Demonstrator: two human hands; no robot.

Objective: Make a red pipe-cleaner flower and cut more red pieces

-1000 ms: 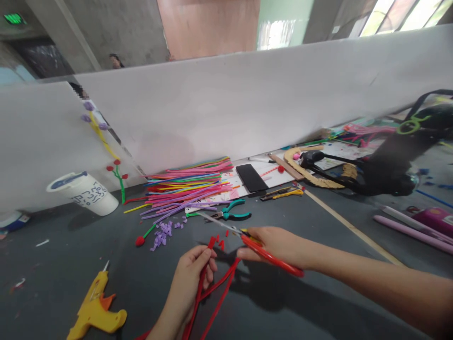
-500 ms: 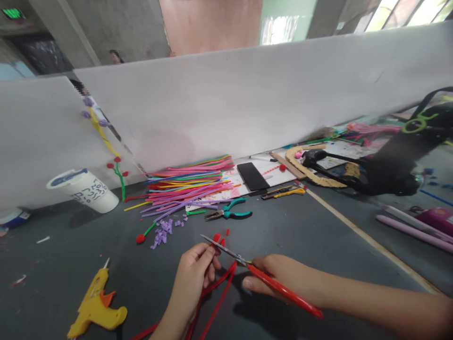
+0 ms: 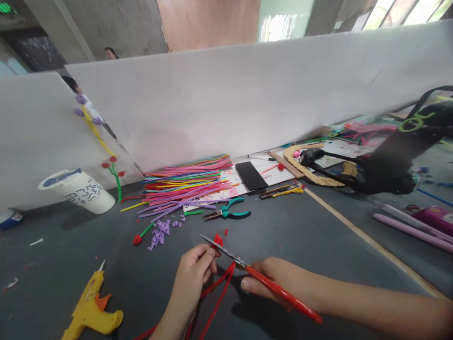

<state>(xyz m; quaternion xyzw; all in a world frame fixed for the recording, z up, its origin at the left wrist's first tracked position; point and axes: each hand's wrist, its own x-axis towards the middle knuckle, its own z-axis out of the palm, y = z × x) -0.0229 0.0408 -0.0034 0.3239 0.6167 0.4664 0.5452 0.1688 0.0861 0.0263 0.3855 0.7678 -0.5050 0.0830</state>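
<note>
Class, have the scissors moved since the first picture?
Yes: the scissors have moved down the picture, away from the pliers lying on the table.

Shining in metal and glossy plastic on the scissors (image 3: 262,277); looking fuzzy on red strips (image 3: 229,272) below them, matt on the table (image 3: 148,278) beneath.

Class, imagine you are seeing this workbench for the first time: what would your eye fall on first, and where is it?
Probably the red-handled scissors near the centre, held in the right hand, blades across the red strips that the left hand pinches. Beyond the hands, a bright spread of coloured strips lies before the white partition. At lower left sits a yellow glue gun.
</note>
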